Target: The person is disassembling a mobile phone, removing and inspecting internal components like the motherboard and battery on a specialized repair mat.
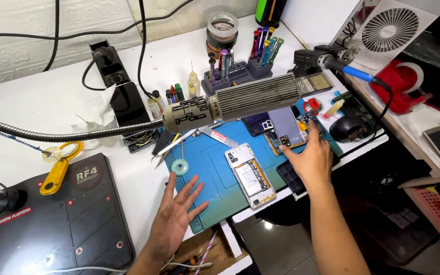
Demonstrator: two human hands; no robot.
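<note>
While spread flat and empty above the blue mat (215, 178): left hand (176, 216), grip apart, near a small teal tape roll (180, 166). Right hand (309, 160), fingers loosely open, touching dismantled phone parts (287, 133) at the mat's far edge. Between both hands, opened white phone (249, 175), lying on the mat, white table (52, 97) beneath.

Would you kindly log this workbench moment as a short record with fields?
Setting: white bench with blue mat
Left hand: open, palm up, over the mat's left edge, holding nothing
Right hand: fingers spread, reaching to the circuit board
Centre: opened phone lying flat on the mat
Overhead: lamp on a flexible arm
Back: screwdriver rack, tape rolls
</note>
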